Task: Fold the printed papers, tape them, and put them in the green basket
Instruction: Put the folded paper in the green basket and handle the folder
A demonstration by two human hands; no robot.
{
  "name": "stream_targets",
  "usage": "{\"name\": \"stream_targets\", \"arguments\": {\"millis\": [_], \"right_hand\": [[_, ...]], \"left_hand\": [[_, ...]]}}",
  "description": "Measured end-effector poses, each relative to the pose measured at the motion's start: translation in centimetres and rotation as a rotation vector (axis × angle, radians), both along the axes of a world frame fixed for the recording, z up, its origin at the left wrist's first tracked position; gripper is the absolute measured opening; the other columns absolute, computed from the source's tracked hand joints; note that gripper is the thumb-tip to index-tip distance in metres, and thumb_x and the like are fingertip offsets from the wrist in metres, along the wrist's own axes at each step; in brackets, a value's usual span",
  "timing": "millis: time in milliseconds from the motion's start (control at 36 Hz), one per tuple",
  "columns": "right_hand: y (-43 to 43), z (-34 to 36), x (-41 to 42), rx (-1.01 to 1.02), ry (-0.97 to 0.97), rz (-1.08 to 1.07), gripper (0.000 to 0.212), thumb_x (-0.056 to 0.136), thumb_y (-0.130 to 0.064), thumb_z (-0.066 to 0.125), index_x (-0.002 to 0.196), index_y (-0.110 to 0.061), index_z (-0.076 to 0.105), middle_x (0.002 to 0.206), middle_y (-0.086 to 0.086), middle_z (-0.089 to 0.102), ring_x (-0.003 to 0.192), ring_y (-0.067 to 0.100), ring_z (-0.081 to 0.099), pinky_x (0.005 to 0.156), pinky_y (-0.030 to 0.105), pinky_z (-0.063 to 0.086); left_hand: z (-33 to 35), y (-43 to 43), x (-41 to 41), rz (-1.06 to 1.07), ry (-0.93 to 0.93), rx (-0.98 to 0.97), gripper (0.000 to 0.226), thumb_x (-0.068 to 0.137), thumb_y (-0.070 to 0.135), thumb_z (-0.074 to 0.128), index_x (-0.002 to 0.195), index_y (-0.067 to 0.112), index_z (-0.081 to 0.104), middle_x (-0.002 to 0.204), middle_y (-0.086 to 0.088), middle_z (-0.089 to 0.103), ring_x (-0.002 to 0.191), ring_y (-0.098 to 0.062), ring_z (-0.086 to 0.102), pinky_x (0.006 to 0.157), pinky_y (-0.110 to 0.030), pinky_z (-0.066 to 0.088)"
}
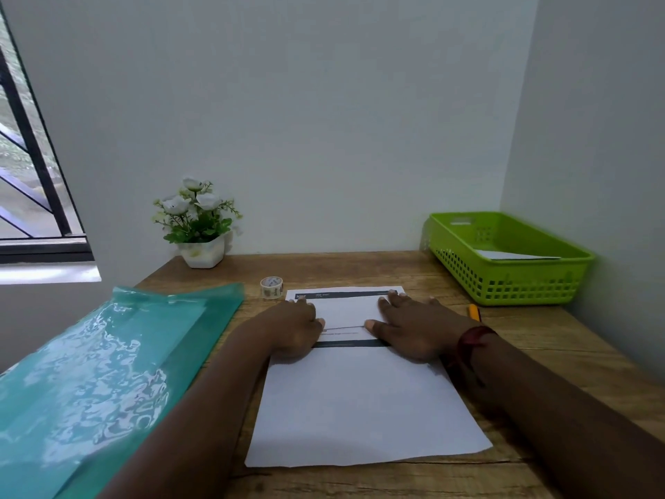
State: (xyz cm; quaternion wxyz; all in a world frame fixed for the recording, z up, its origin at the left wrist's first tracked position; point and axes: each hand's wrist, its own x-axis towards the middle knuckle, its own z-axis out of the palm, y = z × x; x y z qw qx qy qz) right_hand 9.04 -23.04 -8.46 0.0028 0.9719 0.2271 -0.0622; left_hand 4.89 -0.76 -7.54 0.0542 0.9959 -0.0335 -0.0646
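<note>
Left hand [295, 331] and right hand [414, 331], flat and gripping nothing, press the white printed paper sheet [360, 408] on the wooden table [547, 340]. One folded paper [514, 254] lies in the green perforated plastic basket [503, 282]; this sheet's folding and taping apparently remain.

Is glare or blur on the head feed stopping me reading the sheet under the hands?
Head view: window glare ripples across the teal plastic folder; the printed paper is evenly lit with no glare, yet its text is too small and soft to read; wide-angle distortion slants the window frame.
</note>
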Motion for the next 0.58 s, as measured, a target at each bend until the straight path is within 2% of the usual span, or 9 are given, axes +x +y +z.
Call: {"name": "stream_targets", "arguments": {"millis": [111, 306, 444, 528, 583], "right_hand": [[-0.2, -0.1, 0.0, -0.003, -0.04, -0.045, 0.08, 0.094, -0.068, 0.015, 0.154, -0.017, 0.008, 0.164, 0.007, 0.002, 0.151, 0.019, 0.004, 0.116, 0.055, 0.012], [-0.1, 0.0, 0.0, -0.02, -0.06, -0.045, 0.079, 0.095, -0.067, 0.018, 0.154, -0.016, 0.012, 0.163, 0.009, 0.006, 0.15, 0.022, 0.011, 0.116, 0.053, 0.018], [-0.2, -0.1, 0.1, -0.032, -0.08, -0.015, 0.079, 0.095, -0.067, 0.018, 0.154, -0.015, 0.01, 0.163, 0.009, 0.003, 0.15, 0.021, 0.005, 0.117, 0.055, 0.012], [-0.2, -0.1, 0.2, 0.009, -0.106, 0.002, 0.079, 0.094, -0.068, 0.018, 0.155, -0.017, 0.012, 0.164, 0.006, 0.004, 0.15, 0.02, 0.005, 0.118, 0.053, 0.01], [0.0, -0.1, 0.1, 0.08, -0.117, 0.029, 0.077, 0.094, -0.068, 0.017, 0.152, -0.018, 0.02, 0.162, 0.005, 0.014, 0.15, 0.02, 0.012, 0.117, 0.051, 0.016]], "left_hand": [[-0.4, 0.0, 0.2, -0.003, -0.016, 0.047, 0.051, 0.105, 0.037, 0.03, 0.144, 0.004, 0.039, 0.153, -0.02, 0.035, 0.138, -0.033, 0.036, 0.109, -0.038, 0.033], [-0.9, 0.2, 0.6, -0.005, -0.032, 0.059, 0.053, 0.104, 0.038, 0.029, 0.147, 0.006, 0.035, 0.156, -0.019, 0.03, 0.139, -0.033, 0.035, 0.11, -0.04, 0.033], [-1.3, 0.4, 0.8, -0.049, -0.08, 0.047, 0.058, 0.103, 0.037, 0.031, 0.155, 0.012, 0.02, 0.164, -0.011, 0.005, 0.15, -0.031, 0.012, 0.118, -0.041, 0.02], [-1.4, 0.2, 0.8, -0.059, -0.139, -0.014, 0.058, 0.102, 0.038, 0.032, 0.155, 0.016, 0.02, 0.164, -0.01, 0.006, 0.151, -0.029, 0.009, 0.119, -0.042, 0.019], [-1.3, 0.2, 0.7, -0.036, -0.19, -0.061, 0.057, 0.102, 0.042, 0.033, 0.155, 0.021, 0.023, 0.164, -0.01, 0.008, 0.151, -0.03, 0.007, 0.119, -0.044, 0.016]]}}
